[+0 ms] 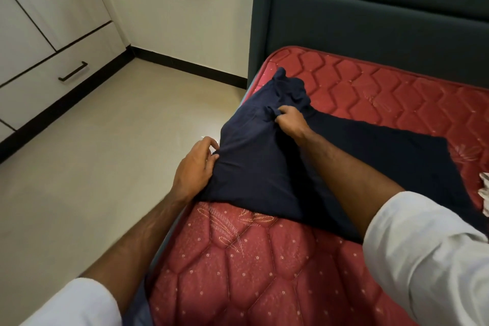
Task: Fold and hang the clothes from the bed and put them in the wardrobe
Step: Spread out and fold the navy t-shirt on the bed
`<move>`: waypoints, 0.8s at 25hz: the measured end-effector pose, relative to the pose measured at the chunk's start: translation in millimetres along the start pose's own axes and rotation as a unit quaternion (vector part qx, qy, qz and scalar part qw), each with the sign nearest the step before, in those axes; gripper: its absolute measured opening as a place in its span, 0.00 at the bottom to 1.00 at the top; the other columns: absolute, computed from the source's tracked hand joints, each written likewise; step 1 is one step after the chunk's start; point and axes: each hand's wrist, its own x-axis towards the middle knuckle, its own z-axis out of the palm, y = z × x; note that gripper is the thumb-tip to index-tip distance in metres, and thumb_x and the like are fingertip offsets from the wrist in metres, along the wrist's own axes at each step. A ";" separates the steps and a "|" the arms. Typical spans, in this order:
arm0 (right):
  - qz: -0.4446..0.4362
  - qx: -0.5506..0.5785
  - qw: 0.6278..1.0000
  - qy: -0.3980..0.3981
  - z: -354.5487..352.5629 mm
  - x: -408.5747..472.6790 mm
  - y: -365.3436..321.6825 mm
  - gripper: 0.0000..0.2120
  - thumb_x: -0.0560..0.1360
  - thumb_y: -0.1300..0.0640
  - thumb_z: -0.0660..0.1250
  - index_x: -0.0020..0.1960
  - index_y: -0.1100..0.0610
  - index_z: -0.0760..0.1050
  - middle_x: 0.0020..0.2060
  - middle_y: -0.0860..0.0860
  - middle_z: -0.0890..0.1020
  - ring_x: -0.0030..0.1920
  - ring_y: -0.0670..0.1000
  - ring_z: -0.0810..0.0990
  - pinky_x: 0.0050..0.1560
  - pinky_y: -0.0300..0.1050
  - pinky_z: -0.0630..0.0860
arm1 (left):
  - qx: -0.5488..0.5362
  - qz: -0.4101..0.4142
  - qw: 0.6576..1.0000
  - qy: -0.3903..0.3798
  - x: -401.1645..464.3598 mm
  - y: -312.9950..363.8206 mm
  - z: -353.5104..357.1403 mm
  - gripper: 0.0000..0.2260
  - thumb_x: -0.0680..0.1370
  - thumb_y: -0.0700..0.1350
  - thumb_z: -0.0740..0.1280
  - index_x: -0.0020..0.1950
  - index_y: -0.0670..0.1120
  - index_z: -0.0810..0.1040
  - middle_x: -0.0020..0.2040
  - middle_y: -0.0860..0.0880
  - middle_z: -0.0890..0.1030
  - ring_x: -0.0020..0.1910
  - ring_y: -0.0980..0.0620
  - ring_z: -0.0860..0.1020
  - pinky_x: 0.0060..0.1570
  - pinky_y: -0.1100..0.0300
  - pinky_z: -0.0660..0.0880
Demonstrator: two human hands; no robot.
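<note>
Lay across the red mattress edge: navy garment. Pinched at its near corner by left hand, bunched farther up in right hand, likely to square a fold. Hands apart. Nearby: headboard, pale cloth, wardrobe across bare floor.

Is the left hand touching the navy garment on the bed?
Touching. The head view shows the left hand pinching the navy garment at its edge.

Navy garment lies rumpled across red mattress.
</note>
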 end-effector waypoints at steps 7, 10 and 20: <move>-0.011 0.222 0.971 -0.093 -22.2 -1.8 -1.4 0.12 0.84 0.66 0.59 0.59 0.61 0.80 0.54 0.56 0.83 0.58 0.55 0.80 0.66 0.50 0.75 | 0.048 0.162 0.984 -0.059 -6.0 23.5 12.3 0.09 0.79 0.44 0.68 0.60 0.48 0.79 0.50 0.49 0.79 0.47 0.51 0.77 0.49 0.52 0.75; -0.061 0.287 0.947 -0.129 -31.3 -27.0 -14.5 0.14 0.84 0.65 0.58 0.66 0.61 0.77 0.64 0.59 0.81 0.64 0.54 0.79 0.71 0.50 0.73 | -0.249 -0.133 0.935 -0.213 6.7 51.4 14.7 0.26 0.79 0.67 0.59 0.64 0.48 0.76 0.47 0.47 0.84 0.40 0.53 0.83 0.39 0.56 0.76; -0.207 0.001 0.977 0.040 -19.5 -149.1 85.4 0.15 0.73 0.61 0.71 0.59 0.53 0.79 0.54 0.50 0.80 0.55 0.46 0.79 0.61 0.53 0.76 | -0.326 -0.280 0.894 -0.128 14.5 46.6 8.6 0.08 0.81 0.42 0.69 0.57 0.43 0.74 0.44 0.46 0.81 0.37 0.55 0.81 0.32 0.65 0.76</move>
